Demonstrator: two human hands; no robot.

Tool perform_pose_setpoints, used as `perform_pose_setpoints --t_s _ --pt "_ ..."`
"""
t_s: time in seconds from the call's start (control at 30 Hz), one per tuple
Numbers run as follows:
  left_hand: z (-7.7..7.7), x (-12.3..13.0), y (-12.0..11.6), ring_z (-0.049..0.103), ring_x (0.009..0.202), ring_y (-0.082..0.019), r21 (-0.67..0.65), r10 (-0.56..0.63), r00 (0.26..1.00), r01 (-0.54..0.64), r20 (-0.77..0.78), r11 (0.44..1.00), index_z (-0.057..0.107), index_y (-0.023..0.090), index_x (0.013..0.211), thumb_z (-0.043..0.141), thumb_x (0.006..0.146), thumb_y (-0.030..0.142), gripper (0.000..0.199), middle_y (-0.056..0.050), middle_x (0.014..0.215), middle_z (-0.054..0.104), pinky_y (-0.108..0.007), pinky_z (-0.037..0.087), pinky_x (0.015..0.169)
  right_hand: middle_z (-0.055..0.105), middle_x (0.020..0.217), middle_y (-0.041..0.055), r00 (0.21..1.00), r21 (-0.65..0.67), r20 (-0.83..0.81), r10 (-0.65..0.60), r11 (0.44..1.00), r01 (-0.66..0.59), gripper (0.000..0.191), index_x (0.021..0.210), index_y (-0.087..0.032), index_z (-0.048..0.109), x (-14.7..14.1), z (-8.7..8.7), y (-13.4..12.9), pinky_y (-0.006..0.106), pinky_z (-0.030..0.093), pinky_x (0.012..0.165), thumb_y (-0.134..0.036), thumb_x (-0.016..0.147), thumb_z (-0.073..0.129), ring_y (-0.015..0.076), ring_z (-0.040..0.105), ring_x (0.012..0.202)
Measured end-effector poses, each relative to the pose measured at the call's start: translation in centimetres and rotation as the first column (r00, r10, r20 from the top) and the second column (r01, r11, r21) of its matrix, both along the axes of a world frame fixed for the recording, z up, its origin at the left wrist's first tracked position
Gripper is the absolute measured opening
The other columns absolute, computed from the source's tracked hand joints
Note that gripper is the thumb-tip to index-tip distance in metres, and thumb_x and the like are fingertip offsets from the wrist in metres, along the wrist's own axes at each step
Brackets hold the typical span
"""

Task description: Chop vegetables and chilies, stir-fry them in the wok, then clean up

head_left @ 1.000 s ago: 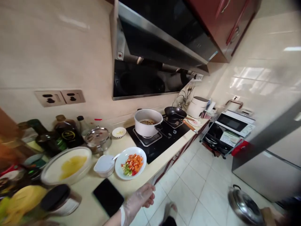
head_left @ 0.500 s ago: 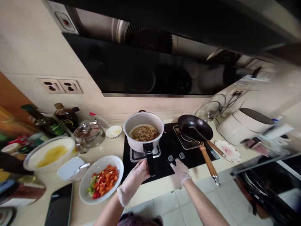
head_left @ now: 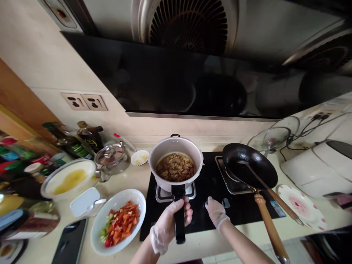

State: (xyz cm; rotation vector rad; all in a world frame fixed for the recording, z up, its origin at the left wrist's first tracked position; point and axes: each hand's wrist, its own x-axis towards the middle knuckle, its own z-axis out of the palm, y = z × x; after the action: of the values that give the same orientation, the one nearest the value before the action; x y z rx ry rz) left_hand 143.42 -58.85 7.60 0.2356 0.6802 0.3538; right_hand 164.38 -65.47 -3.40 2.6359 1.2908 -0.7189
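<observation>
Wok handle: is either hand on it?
No, the left hand grips the pot's black handle and the right hand is at the cooktop, apart from the wok handle.

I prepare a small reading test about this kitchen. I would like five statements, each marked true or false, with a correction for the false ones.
1. The left hand grips the black handle of the metal pot. True.
2. A lid covers the pot. False: it is uncovered, and brown food shows inside.
3. A phone lies to the left of the white bowl of chopped vegetables. True.
4. The black wok stands on the left burner. False: the black wok is on the right burner.
5. The right hand holds the wok. False: the right hand is at the front of the cooktop, left of a visible control knob.
</observation>
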Motion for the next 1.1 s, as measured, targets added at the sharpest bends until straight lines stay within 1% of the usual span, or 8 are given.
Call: perform_pose_setpoints --t_s 0.1,0.2,0.3,0.47,0.7,0.83,0.97,1.1 --pt "-0.3 0.3 0.0 0.054 0.059 -0.009 0.000 0.028 0.999 -0.028 0.039 1.000 0.060 0.010 0.095 0.069 0.073 0.021 0.026 -0.001 0.071 0.055 -0.022 0.047 0.058 0.071 0.092 0.0119 0.992 -0.037 -0.006 0.126 0.991 -0.126 0.019 0.105 -0.016 0.057 0.7 0.5 0.1 0.027 0.049 0.071 -0.017 0.087 0.051 0.0213 0.069 0.090" --pt "-0.5 0.7 -0.2 0.043 0.050 -0.005 0.082 0.047 0.994 -0.055 0.096 0.995 0.061 0.010 0.090 0.070 0.072 0.024 0.025 0.001 0.067 0.048 -0.019 0.038 0.046 0.072 0.092 0.0104 0.963 -0.070 -0.021 0.268 0.961 -0.269 0.020 0.105 -0.018 0.058 1.5 0.9 0.2 0.027 0.049 0.071 -0.016 0.086 0.053 0.0212 0.069 0.089" --pt "-0.6 1.1 -0.4 0.035 0.047 -0.003 0.124 0.087 0.992 -0.098 0.093 0.987 0.061 0.009 0.089 0.067 0.074 0.026 0.023 0.003 0.065 0.044 -0.017 0.032 0.043 0.071 0.094 0.0096 0.915 -0.089 -0.043 0.402 0.910 -0.405 0.018 0.104 -0.018 0.059 2.3 1.1 0.4 0.027 0.049 0.072 -0.016 0.086 0.054 0.0213 0.069 0.089" --pt "-0.6 1.2 -0.6 0.036 0.048 -0.003 0.130 0.120 0.990 -0.128 0.069 0.983 0.061 0.008 0.092 0.066 0.074 0.025 0.025 0.003 0.066 0.043 -0.016 0.028 0.042 0.071 0.093 0.0087 0.830 -0.101 -0.066 0.554 0.823 -0.558 0.015 0.099 -0.017 0.060 3.0 1.4 0.8 0.026 0.049 0.067 -0.014 0.085 0.055 0.0205 0.069 0.084" --pt "-0.7 1.1 -0.5 0.036 0.046 -0.002 0.068 0.096 0.988 -0.104 0.120 0.992 0.059 0.007 0.090 0.064 0.076 0.021 0.021 0.003 0.066 0.043 -0.013 0.029 0.040 0.070 0.092 0.0078 0.749 -0.096 -0.064 0.659 0.743 -0.662 0.012 0.099 -0.017 0.057 3.7 1.2 0.8 0.024 0.047 0.069 -0.016 0.088 0.052 0.0185 0.068 0.085" --pt "-0.7 1.0 -0.5 0.037 0.046 -0.002 0.049 0.099 0.985 -0.107 0.140 0.993 0.058 0.007 0.091 0.062 0.078 0.020 0.019 0.003 0.067 0.043 -0.013 0.030 0.040 0.069 0.092 0.0082 0.716 -0.088 -0.049 0.696 0.711 -0.697 0.011 0.099 -0.017 0.056 4.0 1.2 0.6 0.024 0.046 0.069 -0.019 0.088 0.053 0.0193 0.068 0.086" --pt "-0.8 0.9 -0.4 0.038 0.047 -0.002 0.043 0.083 0.984 -0.090 0.157 0.995 0.057 0.008 0.091 0.057 0.081 0.019 0.015 0.003 0.067 0.044 -0.013 0.032 0.041 0.069 0.092 0.0077 0.687 -0.081 -0.029 0.726 0.683 -0.726 0.014 0.100 -0.018 0.056 4.2 1.2 0.5 0.025 0.046 0.069 -0.023 0.087 0.056 0.0205 0.068 0.086" --pt "-1.0 0.8 -0.3 0.039 0.047 -0.002 0.023 0.075 0.981 -0.080 0.180 0.997 0.056 0.008 0.092 0.058 0.081 0.019 0.015 0.003 0.067 0.044 -0.013 0.032 0.042 0.069 0.092 0.0075 0.665 -0.082 -0.022 0.747 0.661 -0.746 0.017 0.103 -0.018 0.055 4.3 1.2 0.6 0.026 0.045 0.068 -0.023 0.087 0.056 0.0204 0.068 0.085"
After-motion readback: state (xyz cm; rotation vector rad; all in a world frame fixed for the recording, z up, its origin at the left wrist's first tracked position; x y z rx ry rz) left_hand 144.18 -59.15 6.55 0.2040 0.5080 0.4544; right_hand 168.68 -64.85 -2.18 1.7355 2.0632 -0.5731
